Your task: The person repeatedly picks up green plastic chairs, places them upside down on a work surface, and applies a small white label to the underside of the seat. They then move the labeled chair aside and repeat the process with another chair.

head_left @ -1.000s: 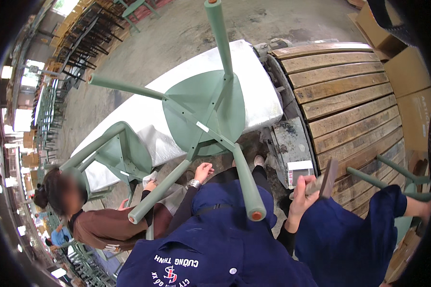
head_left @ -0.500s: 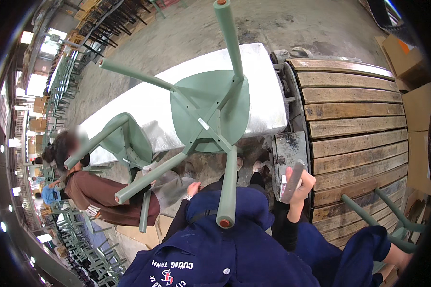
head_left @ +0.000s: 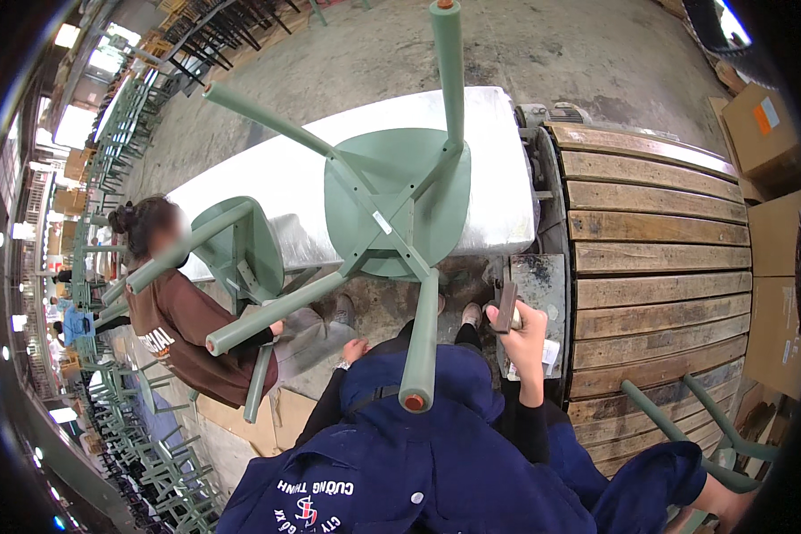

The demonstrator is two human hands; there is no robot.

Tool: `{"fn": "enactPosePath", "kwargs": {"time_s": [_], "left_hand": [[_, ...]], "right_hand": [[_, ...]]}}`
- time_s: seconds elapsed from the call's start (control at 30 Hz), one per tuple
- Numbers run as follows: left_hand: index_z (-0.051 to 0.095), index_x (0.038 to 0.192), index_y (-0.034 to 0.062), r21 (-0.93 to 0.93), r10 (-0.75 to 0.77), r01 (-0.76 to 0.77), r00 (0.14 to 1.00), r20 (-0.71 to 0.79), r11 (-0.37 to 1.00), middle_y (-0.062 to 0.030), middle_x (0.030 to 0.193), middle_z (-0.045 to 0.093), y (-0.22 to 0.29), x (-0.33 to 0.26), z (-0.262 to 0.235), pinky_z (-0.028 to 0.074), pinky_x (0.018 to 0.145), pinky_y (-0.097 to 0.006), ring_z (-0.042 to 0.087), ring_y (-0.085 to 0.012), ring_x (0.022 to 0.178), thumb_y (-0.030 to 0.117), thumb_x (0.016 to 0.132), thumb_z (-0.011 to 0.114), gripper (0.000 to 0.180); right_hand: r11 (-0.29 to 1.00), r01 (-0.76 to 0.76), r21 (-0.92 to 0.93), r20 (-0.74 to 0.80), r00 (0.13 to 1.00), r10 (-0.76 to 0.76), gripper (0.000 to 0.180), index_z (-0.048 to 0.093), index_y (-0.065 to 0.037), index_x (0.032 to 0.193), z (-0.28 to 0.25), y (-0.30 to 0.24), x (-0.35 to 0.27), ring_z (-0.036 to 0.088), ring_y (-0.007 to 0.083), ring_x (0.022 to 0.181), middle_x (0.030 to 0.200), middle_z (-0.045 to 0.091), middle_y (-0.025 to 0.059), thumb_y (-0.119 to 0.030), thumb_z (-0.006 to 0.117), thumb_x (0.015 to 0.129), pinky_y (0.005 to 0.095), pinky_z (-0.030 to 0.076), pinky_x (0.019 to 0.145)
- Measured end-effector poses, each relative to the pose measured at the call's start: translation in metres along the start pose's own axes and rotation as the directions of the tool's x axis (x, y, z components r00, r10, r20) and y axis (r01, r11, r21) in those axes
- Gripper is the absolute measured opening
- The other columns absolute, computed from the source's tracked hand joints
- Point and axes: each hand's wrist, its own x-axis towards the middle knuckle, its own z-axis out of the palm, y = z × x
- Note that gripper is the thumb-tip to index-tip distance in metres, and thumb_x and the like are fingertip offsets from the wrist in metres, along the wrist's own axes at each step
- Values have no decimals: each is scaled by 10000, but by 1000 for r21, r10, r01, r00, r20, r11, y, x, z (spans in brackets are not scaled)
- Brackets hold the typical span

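A pale green chair (head_left: pixel 392 200) lies upside down on a white-covered table (head_left: pixel 498 169), its legs pointing up and toward me. One leg (head_left: pixel 421 343) reaches out over my dark blue jacket. My right hand (head_left: pixel 527 336) is raised just right of that leg and grips a small dark block (head_left: pixel 505 313). My left hand (head_left: pixel 357 349), with a watch at the wrist, rests low beside my knee, left of the leg, holding nothing.
A person in a brown top (head_left: pixel 182 325) sits at the left with a second upturned green chair (head_left: pixel 240 254). A wooden pallet (head_left: pixel 659 258) and cardboard boxes (head_left: pixel 761 125) are on the right. Rows of green chairs (head_left: pixel 133 427) line the left.
My right hand with the block has drifted a little left, closer to the near chair leg. My left hand has dropped away from the chair leg toward my knee.
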Motion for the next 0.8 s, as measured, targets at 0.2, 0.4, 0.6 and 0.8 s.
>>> {"fn": "enactPosePath", "kwargs": {"time_s": [0.2, 0.4, 0.6, 0.8], "left_hand": [[643, 912, 2, 144, 29, -33, 999, 33, 989, -69, 754, 678, 7, 11, 2, 457, 541, -252, 599, -98, 615, 268, 836, 616, 279], [617, 984, -5, 102, 49, -63, 989, 137, 993, -77, 772, 696, 11, 26, 15, 467, 505, -257, 620, -108, 607, 260, 850, 593, 299], [631, 955, -32, 61, 34, -42, 992, 125, 997, -96, 784, 691, 24, 19, 28, 496, 549, -259, 627, -109, 619, 247, 845, 607, 300], [634, 919, -27, -51, 34, -30, 997, 73, 998, -92, 759, 685, 1, 15, 35, 503, 592, -272, 635, -124, 645, 253, 852, 610, 288]], "right_hand": [[991, 65, 117, -97, 994, -53, 408, 461, -8, 558, 13, -5, 3, 339, 82, 448, 463, 397, 29, -205, 729, 796, 274, 294, 419], [958, -122, -260, -127, 988, 91, 495, 470, 16, 561, 30, 26, 10, 369, 116, 442, 473, 427, 71, -339, 707, 813, 318, 324, 435], [852, -380, 360, 6, 914, 405, 436, 465, -112, 598, 28, 115, -10, 347, 27, 405, 475, 382, -65, -410, 608, 882, 198, 229, 390], [949, -314, -16, -201, 931, 305, 536, 552, -45, 553, 15, 220, -9, 408, 108, 408, 494, 454, -15, -475, 591, 870, 290, 291, 423]]}}
